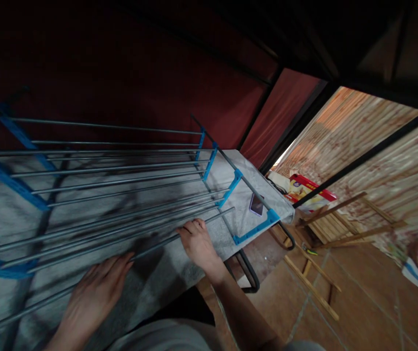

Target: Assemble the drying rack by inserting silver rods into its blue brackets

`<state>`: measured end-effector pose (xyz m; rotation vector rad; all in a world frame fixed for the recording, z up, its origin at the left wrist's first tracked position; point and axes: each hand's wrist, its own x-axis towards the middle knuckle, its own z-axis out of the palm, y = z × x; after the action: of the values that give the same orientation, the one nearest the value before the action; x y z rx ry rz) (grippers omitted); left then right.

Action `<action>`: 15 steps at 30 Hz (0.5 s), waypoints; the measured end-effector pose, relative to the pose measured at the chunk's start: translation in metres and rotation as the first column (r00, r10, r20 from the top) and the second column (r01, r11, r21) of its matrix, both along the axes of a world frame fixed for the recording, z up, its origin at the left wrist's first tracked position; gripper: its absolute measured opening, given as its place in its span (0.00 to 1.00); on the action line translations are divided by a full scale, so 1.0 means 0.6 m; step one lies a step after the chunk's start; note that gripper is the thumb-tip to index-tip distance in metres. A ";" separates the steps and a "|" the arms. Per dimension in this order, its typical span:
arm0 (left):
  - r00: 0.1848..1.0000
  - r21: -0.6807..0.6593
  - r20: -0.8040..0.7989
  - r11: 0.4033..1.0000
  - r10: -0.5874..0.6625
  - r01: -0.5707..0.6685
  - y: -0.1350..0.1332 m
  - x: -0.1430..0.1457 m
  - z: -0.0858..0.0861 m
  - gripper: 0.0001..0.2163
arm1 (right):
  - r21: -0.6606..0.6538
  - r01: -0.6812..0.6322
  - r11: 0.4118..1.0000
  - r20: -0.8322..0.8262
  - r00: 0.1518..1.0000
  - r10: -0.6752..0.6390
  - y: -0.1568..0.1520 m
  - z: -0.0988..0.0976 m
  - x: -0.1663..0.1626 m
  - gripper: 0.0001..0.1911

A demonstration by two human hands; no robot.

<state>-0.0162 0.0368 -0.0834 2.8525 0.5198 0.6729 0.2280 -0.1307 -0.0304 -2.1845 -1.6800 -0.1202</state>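
A grey metal rod (154, 248) runs across the near side of a rack. My left hand (97, 287) is closed over it towards the left, palm down. Farther right, my right hand (195, 241) grips the same rod, fingers wrapped over the top. The rod's right end stands free beyond that hand, short of a blue plastic bracket (256, 229). The rack lies on its side, with several grey rods (121, 169) fixed between blue brackets (11, 178) at the left and blue brackets (229, 189) at the right.
Under the rack is a table with a grey cloth (231, 161). A phone (256, 204) lies on the cloth near the right brackets. Wooden chairs (314, 273) and a red and yellow box (309, 187) are on the right. A dark red wall (121, 73) rises behind.
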 end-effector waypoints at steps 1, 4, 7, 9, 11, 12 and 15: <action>1.000 -0.012 -0.018 1.000 -0.012 0.012 0.000 0.000 -0.001 0.25 | 0.004 0.004 1.000 0.006 1.000 -0.004 -0.001 0.001 0.001 0.16; 0.998 -0.022 -0.055 1.000 -0.021 0.020 -0.002 0.000 0.002 0.26 | 0.015 0.008 1.000 0.021 1.000 -0.009 -0.003 0.003 0.002 0.16; 0.998 -0.024 -0.034 0.998 0.057 -0.058 -0.006 0.001 0.004 0.26 | 0.013 0.006 1.000 0.035 0.999 -0.006 -0.004 0.004 0.002 0.15; 0.996 -0.023 -0.019 0.996 0.081 -0.082 -0.007 0.002 0.005 0.27 | 0.011 0.015 1.000 0.039 0.999 -0.016 -0.005 0.003 0.004 0.15; 0.997 -0.017 -0.024 0.997 0.070 -0.070 -0.006 0.004 0.007 0.27 | 0.015 0.033 0.999 0.040 0.999 -0.034 -0.005 0.001 0.006 0.15; 0.998 -0.015 -0.028 0.998 0.058 -0.058 -0.006 0.005 0.009 0.27 | 0.020 0.041 0.999 0.042 0.998 -0.042 -0.006 0.000 0.008 0.14; 0.999 -0.014 -0.020 1.000 0.028 -0.028 -0.004 0.008 0.014 0.26 | 0.034 0.055 0.998 0.055 0.997 -0.057 -0.006 -0.003 0.013 0.13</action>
<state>-0.0116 0.0344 -0.0752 2.8466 0.5664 0.6435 0.2357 -0.1345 -0.0320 -2.2239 -1.6354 -0.2247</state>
